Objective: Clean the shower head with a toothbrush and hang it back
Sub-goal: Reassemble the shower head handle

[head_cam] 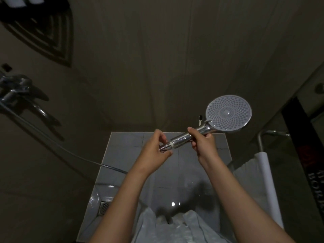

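Over a wet tiled shower floor [122,148], a person holds a shower head [228,114] level at chest height, its spray face turned up. The right hand [201,139] is wrapped closed around the chrome handle; the left hand [156,149] pinches the hose fitting [165,146] at the handle's end. The chrome looks stiff, light and probably slippery, so mid-handle seems the surest hold. A toothbrush [200,119] stands against the wall just beyond, untouched. The hose [52,142] trails left toward the tap [21,90] and may tug or snag. A floor drain [104,206] lies lower left; a towel rail [263,137] crowds the right.
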